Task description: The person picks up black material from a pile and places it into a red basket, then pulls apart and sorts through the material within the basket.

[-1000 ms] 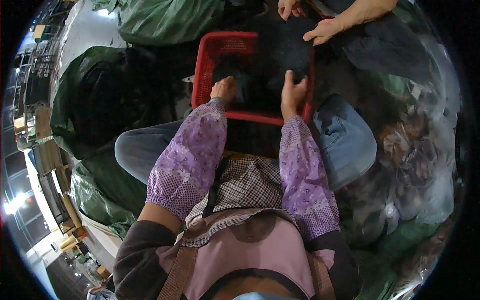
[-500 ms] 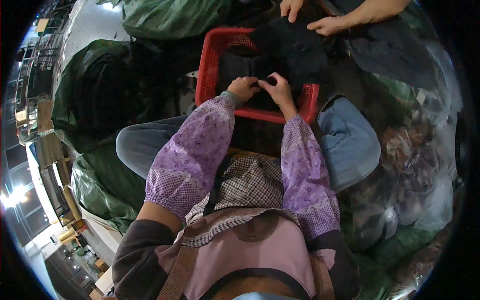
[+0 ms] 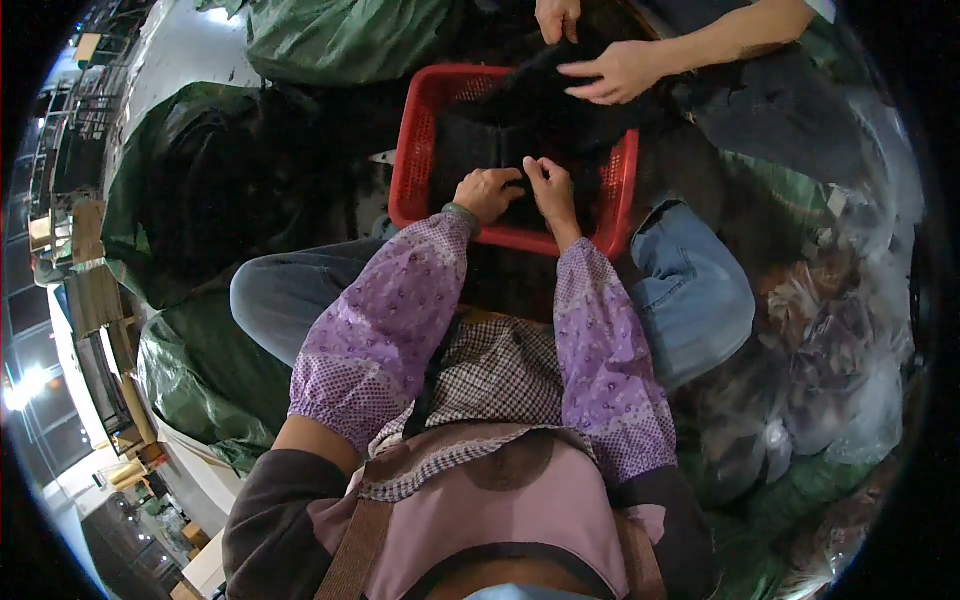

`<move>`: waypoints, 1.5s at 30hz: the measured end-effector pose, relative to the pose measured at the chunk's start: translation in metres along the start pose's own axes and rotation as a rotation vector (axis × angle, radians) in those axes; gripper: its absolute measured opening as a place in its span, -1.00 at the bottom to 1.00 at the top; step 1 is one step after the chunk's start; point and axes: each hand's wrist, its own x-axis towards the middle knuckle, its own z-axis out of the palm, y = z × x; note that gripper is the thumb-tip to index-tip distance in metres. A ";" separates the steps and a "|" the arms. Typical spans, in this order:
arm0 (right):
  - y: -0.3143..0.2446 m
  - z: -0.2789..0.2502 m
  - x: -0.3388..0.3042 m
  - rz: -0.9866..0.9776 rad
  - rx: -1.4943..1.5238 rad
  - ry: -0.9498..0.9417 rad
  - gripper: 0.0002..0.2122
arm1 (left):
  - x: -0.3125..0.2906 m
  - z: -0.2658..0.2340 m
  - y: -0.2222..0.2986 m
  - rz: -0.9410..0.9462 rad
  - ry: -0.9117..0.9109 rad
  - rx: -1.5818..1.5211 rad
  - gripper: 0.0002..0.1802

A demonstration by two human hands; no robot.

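Observation:
A red plastic basket (image 3: 404, 155) stands between my bent knees, with black cloth (image 3: 465, 145) in it. Over its near half, my left hand (image 3: 488, 194) has its fingers curled in a pinch on the black cloth. Just right of it, my right hand (image 3: 550, 192) is closed too, thumb and fingers pinched at the cloth, a small gap between both hands. The dark fabric blends together, so its edges at my fingertips are hard to make out.
Across the basket, another person's hands (image 3: 612, 72) handle dark cloth at its far rim. Dark cloth (image 3: 770, 115) lies at the far right. Green tarpaulin bundles (image 3: 350, 35) lie at the back and left. Clear plastic bags (image 3: 830, 390) are heaped on the right.
My hands have drawn slightly apart and a little nearer to me. The other person's hands have moved left, and the dark cloth under them has shifted and bunched up.

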 end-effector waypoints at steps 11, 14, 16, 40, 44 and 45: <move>0.026 0.000 0.002 0.241 -0.070 0.167 -0.74 | -0.007 0.019 0.024 0.424 0.381 0.268 -0.90; 0.038 0.006 0.004 0.327 0.105 0.236 -0.74 | -0.006 0.023 0.026 0.440 0.410 0.356 -0.88; 0.047 0.011 0.011 0.393 0.230 0.256 -0.73 | -0.003 0.021 0.029 0.439 0.386 0.384 -0.88; 0.064 -0.027 0.045 0.727 -0.231 0.088 -0.70 | -0.002 0.030 0.059 0.547 0.261 0.379 -0.81; 0.094 -0.022 0.048 0.546 -0.461 -0.035 -0.71 | -0.007 0.038 0.060 0.473 0.216 0.342 -0.81; 0.107 -0.019 0.057 0.486 -0.535 -0.067 -0.71 | -0.006 0.040 0.064 0.489 0.212 0.334 -0.81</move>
